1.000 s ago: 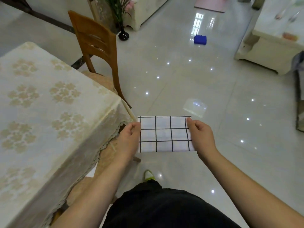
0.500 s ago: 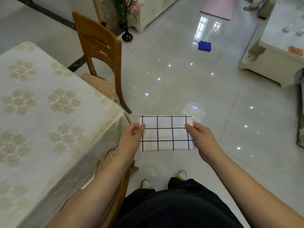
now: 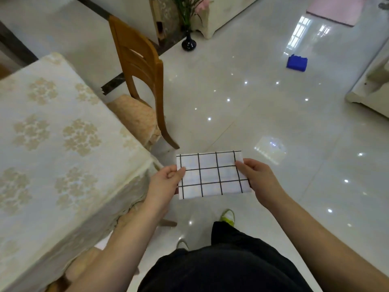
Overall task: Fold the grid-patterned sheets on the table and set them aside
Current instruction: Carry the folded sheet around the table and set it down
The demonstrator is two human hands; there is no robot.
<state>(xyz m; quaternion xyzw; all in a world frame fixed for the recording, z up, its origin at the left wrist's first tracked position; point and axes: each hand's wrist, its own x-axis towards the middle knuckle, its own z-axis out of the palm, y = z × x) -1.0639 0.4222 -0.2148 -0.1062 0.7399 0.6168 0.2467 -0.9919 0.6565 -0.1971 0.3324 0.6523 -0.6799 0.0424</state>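
Head view, looking down: a grid-patterned sheet (folded down to a small rectangle, white with black lines) is held up in the air just off the table's corner, above the glossy floor tiles rather than over the tabletop. It's gripped at both short ends. The left hand is clamped on the 9 o'clock edge of the sheet, thumb laid on top and fingers curled underneath. The right hand is clamped on the 3 o'clock edge in the same way, thumb pressed onto the upper face near the top corner. The sheet is kept fairly flat and level between the two, tilted only a touch. At 9 o'clock from the sheet the table is seen, draped in a cream tablecloth with a pale floral print, its lace edge hanging close beside the left wrist. A wooden chair with a cushioned seat is tucked in at about 11 o'clock, touching the cloth's edge. Further off at 12 o'clock a dark vase with green stems is stood on the floor, and a blue object is left lying on the tiles at roughly 1 o'clock, well apart from everything else. Dark trousers and a yellow-green shoe are visible at 6 o'clock, below the sheet.
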